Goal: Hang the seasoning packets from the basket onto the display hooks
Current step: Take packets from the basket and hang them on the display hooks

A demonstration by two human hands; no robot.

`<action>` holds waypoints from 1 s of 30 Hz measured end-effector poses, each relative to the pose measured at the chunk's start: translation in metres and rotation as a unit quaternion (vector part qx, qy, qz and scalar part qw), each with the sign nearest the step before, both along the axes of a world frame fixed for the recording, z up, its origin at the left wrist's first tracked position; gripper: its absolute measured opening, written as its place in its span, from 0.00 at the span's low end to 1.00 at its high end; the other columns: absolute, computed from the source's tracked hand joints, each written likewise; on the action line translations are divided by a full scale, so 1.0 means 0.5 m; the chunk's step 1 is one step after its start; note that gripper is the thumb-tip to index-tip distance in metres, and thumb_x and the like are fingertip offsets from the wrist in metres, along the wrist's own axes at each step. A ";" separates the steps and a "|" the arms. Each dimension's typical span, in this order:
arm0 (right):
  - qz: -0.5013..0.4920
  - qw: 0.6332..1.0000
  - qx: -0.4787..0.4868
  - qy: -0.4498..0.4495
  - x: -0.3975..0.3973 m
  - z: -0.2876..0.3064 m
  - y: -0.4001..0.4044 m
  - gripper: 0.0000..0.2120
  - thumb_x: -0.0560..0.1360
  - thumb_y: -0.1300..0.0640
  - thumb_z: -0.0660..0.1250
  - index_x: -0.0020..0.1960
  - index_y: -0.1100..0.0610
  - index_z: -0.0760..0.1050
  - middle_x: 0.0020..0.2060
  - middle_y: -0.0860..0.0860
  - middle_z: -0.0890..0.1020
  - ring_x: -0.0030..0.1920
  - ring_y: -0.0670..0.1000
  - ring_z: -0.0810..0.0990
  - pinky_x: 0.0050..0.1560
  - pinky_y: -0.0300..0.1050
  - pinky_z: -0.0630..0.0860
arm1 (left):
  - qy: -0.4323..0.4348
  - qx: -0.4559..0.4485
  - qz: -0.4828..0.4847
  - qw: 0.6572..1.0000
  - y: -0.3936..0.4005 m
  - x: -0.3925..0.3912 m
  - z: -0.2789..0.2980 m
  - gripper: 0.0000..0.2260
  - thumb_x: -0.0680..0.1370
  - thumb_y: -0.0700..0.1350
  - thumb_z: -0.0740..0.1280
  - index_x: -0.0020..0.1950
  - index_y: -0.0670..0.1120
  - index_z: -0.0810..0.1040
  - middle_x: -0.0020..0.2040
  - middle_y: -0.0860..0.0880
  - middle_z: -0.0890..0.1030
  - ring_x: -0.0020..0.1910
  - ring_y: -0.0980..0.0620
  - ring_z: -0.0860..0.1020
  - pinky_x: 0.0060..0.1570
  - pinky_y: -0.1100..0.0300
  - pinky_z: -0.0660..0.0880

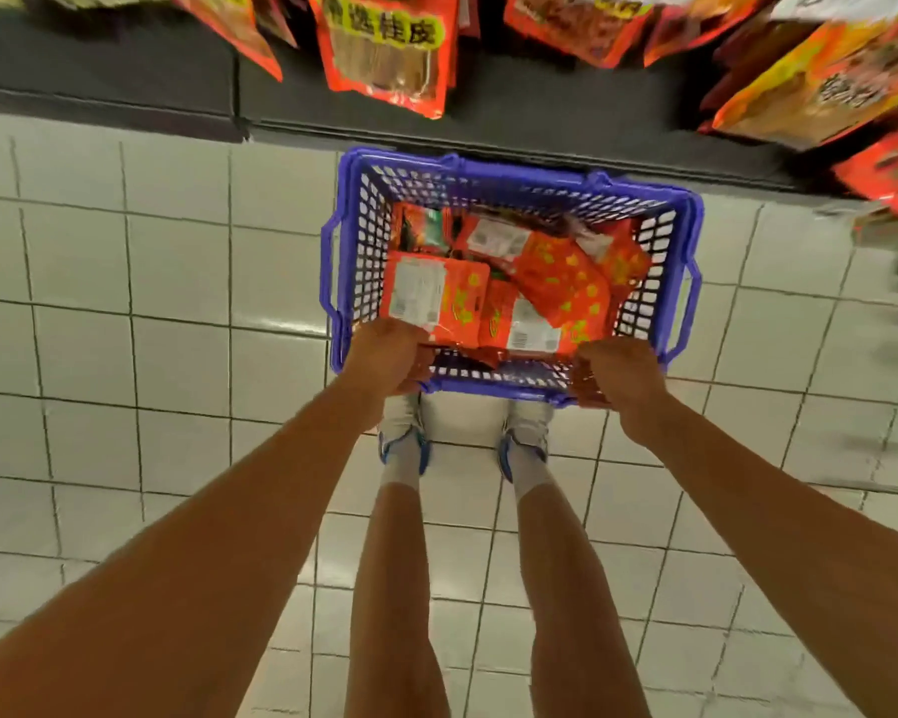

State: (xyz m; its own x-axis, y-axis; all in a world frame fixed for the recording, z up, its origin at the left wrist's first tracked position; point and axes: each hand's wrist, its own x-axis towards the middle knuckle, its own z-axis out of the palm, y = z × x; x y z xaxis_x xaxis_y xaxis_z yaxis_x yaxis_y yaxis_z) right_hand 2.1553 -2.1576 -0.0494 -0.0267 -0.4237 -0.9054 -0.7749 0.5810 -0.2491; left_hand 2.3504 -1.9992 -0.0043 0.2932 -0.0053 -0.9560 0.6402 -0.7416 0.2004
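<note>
A blue plastic basket (351,241) stands on the tiled floor in front of the shelf base. Several red seasoning packets (556,282) with yellow marks and white labels lie piled inside it. At the near edge of the basket, my left hand (384,357) is curled around the lower end of a red packet (439,298). My right hand (620,375) is closed on the edge of another red packet (589,393) at the near right corner. No hooks are visible; only hanging packets show above.
Red packets (384,49) hang from the display at the top, more at the upper right (820,80). The dark shelf base (125,75) runs along the back. My feet in white shoes (403,432) stand just behind the basket on white tiles (177,303).
</note>
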 end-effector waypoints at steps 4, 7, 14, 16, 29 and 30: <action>0.106 0.994 -0.004 0.015 0.011 -0.139 -0.016 0.10 0.77 0.59 0.66 0.37 0.53 0.75 0.34 0.52 0.79 0.33 0.52 0.78 0.39 0.48 0.79 | -0.010 0.019 -0.024 0.999 0.019 0.003 -0.130 0.07 0.79 0.39 0.66 0.41 0.47 0.77 0.35 0.48 0.80 0.31 0.51 0.78 0.26 0.65 0.74; 0.033 0.999 -0.003 0.029 0.031 -0.219 -0.039 0.06 0.78 0.59 0.67 0.42 0.54 0.75 0.42 0.55 0.80 0.39 0.54 0.80 0.50 0.55 0.82 | 0.004 0.015 -0.039 0.999 0.029 0.005 -0.199 0.08 0.78 0.39 0.66 0.41 0.48 0.78 0.30 0.50 0.81 0.31 0.51 0.78 0.33 0.59 0.78; -0.308 0.948 0.072 -0.023 0.062 -0.321 -0.051 0.07 0.80 0.68 0.61 0.44 0.60 0.70 0.36 0.56 0.75 0.19 0.48 0.72 0.19 0.36 0.69 | 0.015 0.012 -0.098 0.995 0.028 0.002 -0.253 0.07 0.80 0.41 0.63 0.43 0.46 0.76 0.35 0.47 0.79 0.32 0.51 0.76 0.35 0.59 0.72; -0.367 0.924 0.086 -0.061 0.068 -0.311 -0.030 0.07 0.80 0.67 0.61 0.43 0.61 0.71 0.33 0.57 0.78 0.21 0.48 0.73 0.20 0.35 0.71 | 0.007 0.015 -0.148 0.989 0.023 -0.002 -0.257 0.06 0.80 0.40 0.63 0.44 0.45 0.77 0.38 0.45 0.80 0.36 0.48 0.79 0.39 0.57 0.74; -0.245 0.912 0.283 -0.167 0.054 -0.114 0.035 0.06 0.67 0.67 0.62 0.40 0.58 0.72 0.25 0.49 0.68 0.26 0.46 0.63 0.25 0.34 0.60 | -0.349 -0.138 -0.527 0.762 -0.034 -0.030 -0.245 0.27 0.71 0.45 0.77 0.69 0.51 0.73 0.78 0.40 0.61 0.77 0.36 0.61 0.68 0.36 0.68; -0.217 0.922 0.281 -0.151 0.052 -0.114 0.023 0.08 0.71 0.68 0.61 0.39 0.57 0.72 0.24 0.49 0.69 0.26 0.46 0.63 0.25 0.35 0.60 | -0.353 -0.145 -0.542 0.749 -0.040 -0.027 -0.245 0.27 0.71 0.46 0.77 0.68 0.52 0.74 0.78 0.40 0.61 0.77 0.36 0.60 0.69 0.36 0.67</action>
State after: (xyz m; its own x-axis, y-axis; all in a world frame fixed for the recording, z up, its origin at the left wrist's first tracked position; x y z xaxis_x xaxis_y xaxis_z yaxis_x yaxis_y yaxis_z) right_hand 2.1816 -2.1458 -0.1067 0.2069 0.1070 -0.9725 -0.3831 0.9235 0.0201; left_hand 2.3368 -2.0192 -0.1269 0.3983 -0.7835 -0.4769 -0.6481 -0.6083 0.4581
